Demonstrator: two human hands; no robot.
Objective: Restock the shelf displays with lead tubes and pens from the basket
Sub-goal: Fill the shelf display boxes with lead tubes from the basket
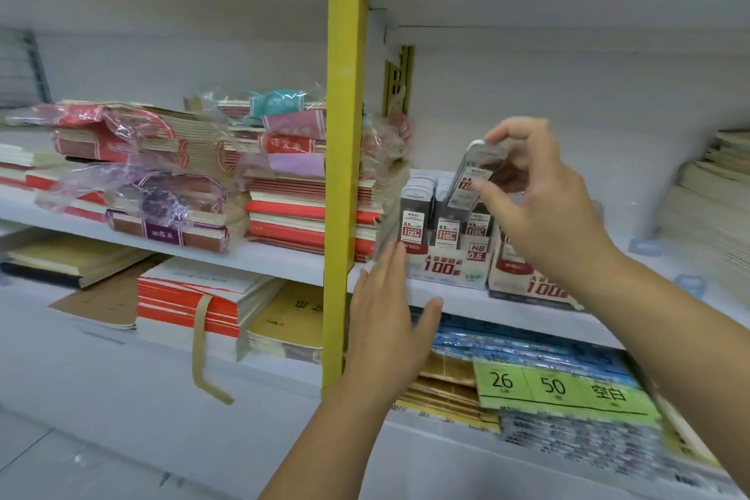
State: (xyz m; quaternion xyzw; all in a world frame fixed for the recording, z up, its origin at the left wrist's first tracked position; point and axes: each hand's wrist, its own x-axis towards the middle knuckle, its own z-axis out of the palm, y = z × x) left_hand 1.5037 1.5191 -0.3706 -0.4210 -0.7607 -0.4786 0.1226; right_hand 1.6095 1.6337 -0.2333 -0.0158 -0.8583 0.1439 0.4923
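A white display box [446, 268] with red print stands on the middle shelf [284, 260], holding several upright grey lead tubes [414, 215]. A second display box [523, 284] sits to its right, partly hidden by my right forearm. My right hand [539, 203] pinches one lead tube [475, 170], tilted, just above the tubes in the first box. My left hand [385, 317] is flat with straight fingers at the left side of the first box, near the shelf edge. The basket is out of view.
A yellow upright post [343, 134] divides the shelving just left of the boxes. Stacks of wrapped red notebooks [292, 191] fill the shelf to the left. Beige books [714, 195] are piled at the right. Paper packs with a green label [560, 386] lie on the shelf below.
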